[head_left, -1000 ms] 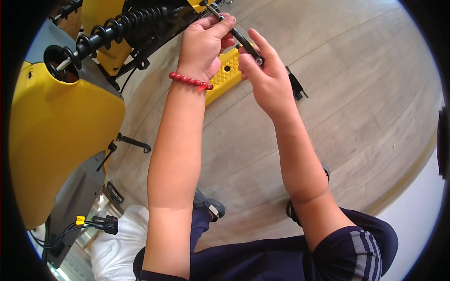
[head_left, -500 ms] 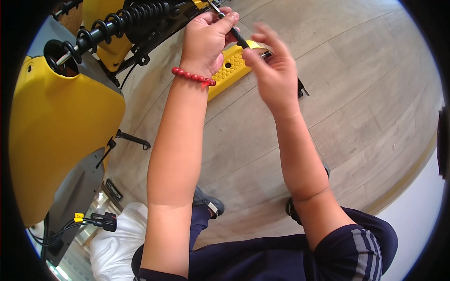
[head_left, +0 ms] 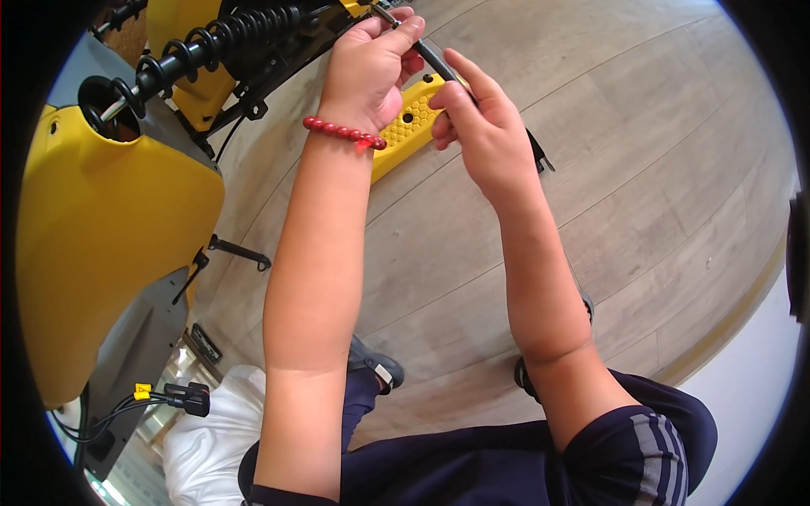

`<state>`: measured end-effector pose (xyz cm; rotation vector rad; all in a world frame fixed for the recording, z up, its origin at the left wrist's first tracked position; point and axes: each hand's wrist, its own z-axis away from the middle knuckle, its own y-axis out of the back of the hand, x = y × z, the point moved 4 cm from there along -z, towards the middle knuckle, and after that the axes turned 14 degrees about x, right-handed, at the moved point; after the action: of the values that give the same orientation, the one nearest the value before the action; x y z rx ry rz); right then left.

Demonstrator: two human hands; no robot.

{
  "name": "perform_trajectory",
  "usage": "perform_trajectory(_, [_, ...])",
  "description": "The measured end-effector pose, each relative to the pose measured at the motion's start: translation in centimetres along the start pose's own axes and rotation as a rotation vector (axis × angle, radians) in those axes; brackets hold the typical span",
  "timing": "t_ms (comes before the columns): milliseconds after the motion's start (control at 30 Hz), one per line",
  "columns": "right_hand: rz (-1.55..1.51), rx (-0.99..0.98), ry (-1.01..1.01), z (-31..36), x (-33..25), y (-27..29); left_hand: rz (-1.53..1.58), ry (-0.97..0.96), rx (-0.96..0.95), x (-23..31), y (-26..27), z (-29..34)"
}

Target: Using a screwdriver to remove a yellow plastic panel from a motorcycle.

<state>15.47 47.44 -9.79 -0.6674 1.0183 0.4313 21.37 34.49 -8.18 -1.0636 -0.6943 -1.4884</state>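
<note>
above wood floor (head_left: 641, 211), near its far edge: left hand (head_left: 371, 72) fisted round thin dark rod (head_left: 439, 61), right hand (head_left: 481, 126) pinching it lower; risk: rod slips from pinch, drops on yellow tray (head_left: 409, 126).

Wood-plank floor (head_left: 641, 219) w/ yellow honeycomb block (head_left: 407, 126), white bag (head_left: 207, 430) & black bracket (head_left: 239, 250) lying on it.

Two bare hands in view: left hand (head_left: 371, 72), right hand (head_left: 485, 135). One slim black tool (head_left: 434, 57) between them. One red bead bracelet (head_left: 344, 132), on left wrist. One yellow perforated block (head_left: 407, 125) on floor. One yellow body panel (head_left: 105, 244). One black coil spring (head_left: 207, 46). Two dark shoes (head_left: 375, 364). One white cloth bundle (head_left: 207, 443). One black wire connector (head_left: 187, 398).
</note>
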Motion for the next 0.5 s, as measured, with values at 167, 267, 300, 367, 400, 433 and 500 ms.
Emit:
perform_trajectory(167, [-0.843,-0.286,-0.607,-0.5,2.1,0.2,0.135,-0.087,-0.028,-0.4,1.0,-0.6])
perform_trajectory(267, [-0.989,-0.342,-0.718,-0.9,2.2,0.6,0.162,0.041,-0.097,0.5,0.6,0.6])
perform_trajectory(300, [-0.990,-0.343,-0.716,-1.2,2.6,0.7,0.165,0.046,-0.111,0.7,0.6,0.7])
perform_trajectory(367, [-1.016,-0.460,-0.677,-1.5,3.4,0.8,0.161,0.058,-0.113,0.6,0.6,0.6])
perform_trajectory(400, [-1.020,-0.461,-0.679,-0.9,2.4,0.0,0.151,0.073,-0.109,0.6,0.8,0.6])
perform_trajectory(433, [-0.292,-0.262,-0.227,-0.9,1.4,0.0,0.147,0.072,-0.108,0.4,0.7,0.6])
perform_trajectory(500, [0.433,-0.038,0.225,-0.2,0.0,0.0,-0.066,-0.070,-0.061,0.2,0.7,0.7])
